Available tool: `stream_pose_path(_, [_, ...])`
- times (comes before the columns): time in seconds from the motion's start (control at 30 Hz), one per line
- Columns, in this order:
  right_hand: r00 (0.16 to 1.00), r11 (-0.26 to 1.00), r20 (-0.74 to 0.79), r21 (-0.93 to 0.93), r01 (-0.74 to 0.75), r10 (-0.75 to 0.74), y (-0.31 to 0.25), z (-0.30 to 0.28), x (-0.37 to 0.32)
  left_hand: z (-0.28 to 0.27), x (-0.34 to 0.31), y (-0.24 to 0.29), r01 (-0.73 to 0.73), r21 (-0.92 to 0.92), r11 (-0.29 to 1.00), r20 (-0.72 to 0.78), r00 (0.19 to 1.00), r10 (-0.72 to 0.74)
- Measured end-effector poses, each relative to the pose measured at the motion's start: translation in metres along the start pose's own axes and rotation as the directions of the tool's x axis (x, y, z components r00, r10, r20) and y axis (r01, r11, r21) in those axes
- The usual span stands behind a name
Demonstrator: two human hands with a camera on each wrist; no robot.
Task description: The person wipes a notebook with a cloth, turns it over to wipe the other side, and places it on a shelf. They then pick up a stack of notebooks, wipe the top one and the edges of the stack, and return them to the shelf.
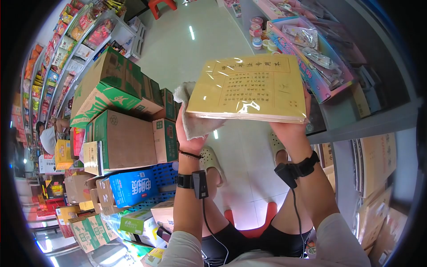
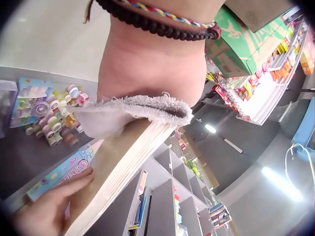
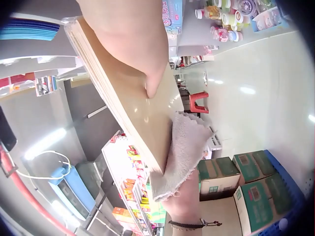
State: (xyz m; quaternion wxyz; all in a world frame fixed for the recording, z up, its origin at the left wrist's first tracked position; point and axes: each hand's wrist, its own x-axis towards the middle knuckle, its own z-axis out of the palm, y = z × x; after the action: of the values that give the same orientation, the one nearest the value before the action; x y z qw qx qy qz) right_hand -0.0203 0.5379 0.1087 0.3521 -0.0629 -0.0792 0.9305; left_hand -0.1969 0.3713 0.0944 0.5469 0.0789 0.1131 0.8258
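A stack of yellow copybooks [image 1: 249, 89] in shiny clear wrap is held up in front of the body, its printed cover facing up. At its left edge my left hand [image 1: 190, 139] holds a greyish-white cloth [image 1: 194, 122] against the stack; the cloth hides most of the fingers. My right hand [image 1: 291, 131] grips the right end from below, with fingers along the side edge. In the right wrist view, a digit of the right hand [image 3: 128, 37] presses on the underside of the stack [image 3: 142, 113]. The left wrist view shows the cloth [image 2: 135, 114] folded over the stack's edge.
Cardboard cartons [image 1: 131, 138] are piled at the left, with snack shelves [image 1: 66, 58] behind them. A grey shelf [image 1: 369, 127] stands at the right, carrying a colourful box of packets [image 1: 311, 58] and small jars [image 1: 256, 33]. A red stool [image 1: 160, 6] stands on the far floor.
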Motion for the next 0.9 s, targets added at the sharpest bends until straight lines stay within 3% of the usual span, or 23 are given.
stream_pose_path(0.03, [1.0,1.0,-0.013,-0.018,-0.003,0.003,-0.003,0.0,0.0,-0.002,-0.001,0.0,-0.001,0.0,1.0,-0.001,1.0,0.001])
stream_pose_path(0.1, [1.0,0.999,-0.026,-0.035,-0.011,0.01,-0.007,0.002,-0.001,-0.006,-0.005,0.001,-0.045,0.18,0.983,-0.168,0.983,0.076])
stream_pose_path(0.2, [0.999,0.99,-0.05,-0.143,0.005,-0.012,-0.013,0.001,-0.003,-0.021,-0.004,0.007,-0.058,0.067,0.996,-0.073,0.995,0.063])
stream_pose_path(0.27, [0.994,0.993,0.102,-0.115,-0.016,0.028,-0.015,-0.008,0.0,-0.02,-0.004,0.006,-0.059,0.114,0.992,-0.075,0.995,0.068])
stream_pose_path(0.33, [0.99,0.995,0.131,-0.096,-0.038,0.05,-0.015,-0.004,-0.003,-0.011,-0.003,0.004,-0.062,0.161,0.985,-0.077,0.994,0.075])
stream_pose_path(0.4, [0.984,0.995,0.162,-0.078,-0.063,0.075,-0.012,0.007,-0.008,-0.004,-0.003,0.003,0.003,0.379,0.925,-0.307,0.944,0.123])
stream_pose_path(0.43, [0.981,0.987,0.14,-0.106,-0.121,0.135,-0.01,0.015,-0.013,-0.003,-0.003,0.002,0.001,0.38,0.925,-0.308,0.943,0.126])
stream_pose_path(0.47, [0.974,0.975,0.115,-0.133,-0.178,0.193,-0.008,0.019,-0.017,-0.002,-0.001,0.0,0.05,0.499,0.865,-0.351,0.924,0.15])
stream_pose_path(0.5, [0.974,0.975,0.114,-0.132,-0.179,0.194,-0.007,0.004,-0.018,-0.002,0.001,-0.002,0.106,0.605,0.789,-0.39,0.904,0.178])
stream_pose_path(0.57, [0.989,0.988,-0.091,-0.09,-0.124,0.116,-0.007,-0.044,-0.02,-0.022,0.005,-0.007,0.053,0.627,0.777,-0.345,0.913,0.217])
stream_pose_path(0.6, [0.989,0.988,-0.092,-0.091,-0.121,0.113,-0.01,-0.047,-0.024,-0.022,0.006,-0.01,0.045,0.607,0.794,-0.329,0.923,0.2])
stream_pose_path(0.63, [0.996,0.912,-0.079,-0.404,-0.073,0.045,-0.011,-0.051,-0.028,-0.022,0.007,-0.013,0.036,0.586,0.809,-0.312,0.932,0.185])
stream_pose_path(0.67, [0.999,0.739,-0.045,-0.674,-0.019,-0.015,-0.012,-0.053,-0.032,-0.022,0.006,-0.014,0.059,0.584,0.81,-0.344,0.921,0.181])
stream_pose_path(0.73, [0.994,0.184,0.069,-0.979,0.084,-0.084,-0.013,-0.057,-0.04,-0.02,0.005,-0.018,0.072,0.586,0.807,-0.343,0.924,0.167])
stream_pose_path(0.77, [0.987,-0.139,0.136,-0.983,0.123,-0.088,-0.014,-0.061,-0.044,-0.019,0.004,-0.019,0.086,0.588,0.804,-0.344,0.927,0.152])
stream_pose_path(0.8, [0.987,-0.139,0.135,-0.983,0.122,-0.088,-0.013,-0.071,-0.049,-0.019,0.003,-0.021,0.087,0.588,0.804,-0.345,0.926,0.152])
stream_pose_path(0.87, [0.982,-0.387,0.123,-0.92,0.059,-0.142,-0.011,-0.09,-0.057,-0.019,0.003,-0.023,0.1,0.679,0.728,-0.294,0.945,0.144])
stream_pose_path(0.9, [0.982,-0.387,0.123,-0.92,0.059,-0.142,-0.012,-0.091,-0.057,-0.018,0.004,-0.024,0.101,0.678,0.728,-0.294,0.945,0.144])
